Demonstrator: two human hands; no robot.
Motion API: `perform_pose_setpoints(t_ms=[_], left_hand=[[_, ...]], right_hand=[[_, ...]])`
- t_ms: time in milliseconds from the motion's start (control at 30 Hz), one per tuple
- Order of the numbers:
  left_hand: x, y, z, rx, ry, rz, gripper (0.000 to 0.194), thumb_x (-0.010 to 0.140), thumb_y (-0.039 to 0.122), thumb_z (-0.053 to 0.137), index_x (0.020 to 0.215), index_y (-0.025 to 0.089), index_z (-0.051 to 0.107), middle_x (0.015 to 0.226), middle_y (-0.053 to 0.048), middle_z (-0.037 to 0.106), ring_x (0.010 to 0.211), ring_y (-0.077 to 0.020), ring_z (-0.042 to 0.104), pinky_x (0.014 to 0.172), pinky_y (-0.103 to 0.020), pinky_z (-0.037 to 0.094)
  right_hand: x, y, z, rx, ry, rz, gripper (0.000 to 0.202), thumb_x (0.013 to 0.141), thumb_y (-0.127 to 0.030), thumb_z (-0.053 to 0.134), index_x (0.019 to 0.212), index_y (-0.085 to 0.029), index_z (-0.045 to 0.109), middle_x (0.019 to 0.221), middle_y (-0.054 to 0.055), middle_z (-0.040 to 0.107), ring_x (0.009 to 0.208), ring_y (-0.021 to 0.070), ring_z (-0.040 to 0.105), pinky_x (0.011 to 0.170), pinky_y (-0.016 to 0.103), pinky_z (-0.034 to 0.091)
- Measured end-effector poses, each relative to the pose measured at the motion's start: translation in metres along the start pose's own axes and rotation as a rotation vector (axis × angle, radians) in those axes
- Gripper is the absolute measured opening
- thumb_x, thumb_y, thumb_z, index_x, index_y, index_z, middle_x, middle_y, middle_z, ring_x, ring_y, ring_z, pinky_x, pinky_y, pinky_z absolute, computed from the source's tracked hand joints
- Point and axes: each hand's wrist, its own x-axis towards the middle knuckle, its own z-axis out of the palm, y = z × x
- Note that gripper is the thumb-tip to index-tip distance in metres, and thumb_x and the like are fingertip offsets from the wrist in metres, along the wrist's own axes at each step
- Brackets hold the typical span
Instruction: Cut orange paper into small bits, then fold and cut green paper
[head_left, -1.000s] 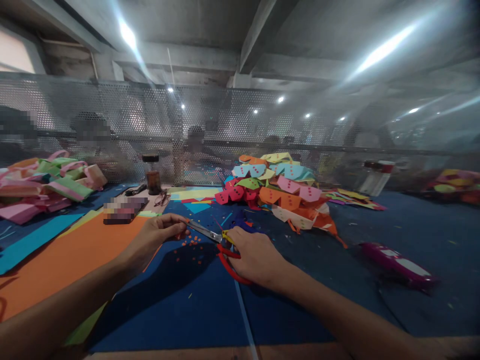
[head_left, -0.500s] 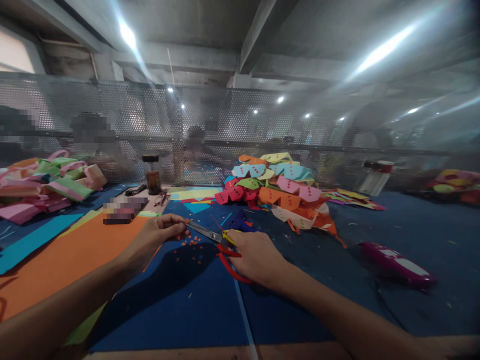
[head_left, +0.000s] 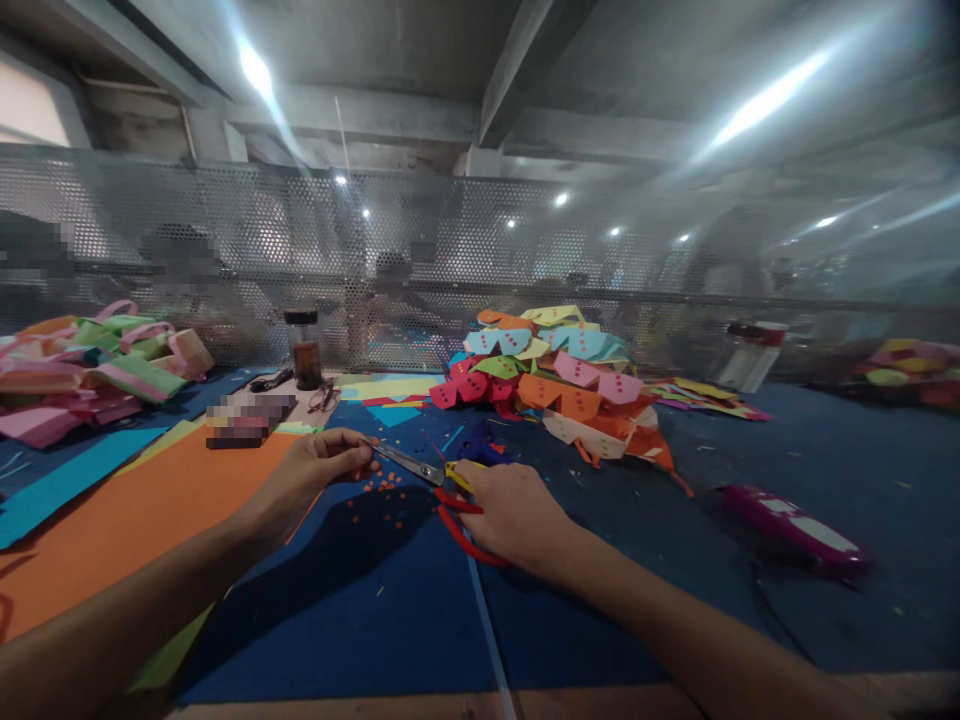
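My right hand [head_left: 517,515] is wrapped round the red and yellow handles of the scissors [head_left: 420,466], whose blades point left. At the blade tips, my left hand [head_left: 337,457] is pinched closed; whatever lies between its fingertips is too small to make out. Small orange paper bits [head_left: 386,484] are scattered on the blue table [head_left: 360,620] just below the blades. Beyond my right hand lies a dark blue crumpled piece [head_left: 482,440]. Large orange sheets [head_left: 180,490] lie under and left of my left forearm.
Folded colourful paper pieces [head_left: 559,380] are heaped behind my right hand. A jar [head_left: 306,350] stands at the back, near a blurred-out object [head_left: 247,420]. A purple device [head_left: 799,530] lies right. Green and pink paper [head_left: 112,370] is piled left. Behind stands a perforated screen [head_left: 450,240].
The orange bit that showed at my left fingertips by the blade tips is no longer visible. Both hands and the scissors have hardly moved.
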Motion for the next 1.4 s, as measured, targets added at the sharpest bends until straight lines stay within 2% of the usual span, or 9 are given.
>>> perform_pose_setpoints(t_ms=[900, 1033, 1200, 1400], left_hand=[[0.0000, 0.0020, 0.0000, 0.043, 0.004, -0.025, 0.019, 0.073, 0.035, 0.076, 0.077, 0.018, 0.069, 0.073, -0.001, 0.069, 0.059, -0.0104, 0.053, 0.063, -0.024, 0.042], [0.0003, 0.0001, -0.0021, 0.052, -0.022, -0.021, 0.020, 0.074, 0.035, 0.075, 0.079, 0.017, 0.068, 0.075, -0.001, 0.069, 0.056, -0.0089, 0.050, 0.057, -0.022, 0.041], [0.0006, 0.0000, -0.0039, 0.116, -0.010, -0.005, 0.021, 0.076, 0.038, 0.074, 0.081, 0.018, 0.068, 0.076, 0.000, 0.069, 0.044, -0.0054, 0.043, 0.045, -0.021, 0.031], [0.0030, -0.0033, -0.0060, 0.052, -0.025, -0.031, 0.020, 0.074, 0.035, 0.077, 0.081, 0.018, 0.070, 0.070, 0.001, 0.066, 0.056, -0.0088, 0.053, 0.057, -0.022, 0.043]], right_hand=[[0.0009, 0.0003, -0.0003, -0.011, -0.030, 0.011, 0.020, 0.089, -0.034, 0.050, 0.099, -0.020, 0.060, 0.082, 0.006, 0.072, 0.077, 0.0232, 0.069, 0.061, 0.028, 0.034], [0.0007, 0.0011, 0.0007, 0.001, -0.016, 0.001, 0.020, 0.088, -0.033, 0.051, 0.100, -0.020, 0.060, 0.083, 0.006, 0.073, 0.077, 0.0225, 0.068, 0.062, 0.027, 0.035], [0.0006, 0.0020, 0.0024, 0.009, 0.009, 0.015, 0.025, 0.091, -0.041, 0.047, 0.099, -0.020, 0.060, 0.081, 0.006, 0.072, 0.074, 0.0225, 0.068, 0.060, 0.027, 0.034], [0.0010, 0.0019, 0.0030, 0.012, 0.011, 0.021, 0.022, 0.090, -0.039, 0.049, 0.098, -0.021, 0.060, 0.082, 0.005, 0.072, 0.076, 0.0227, 0.068, 0.060, 0.027, 0.034]])
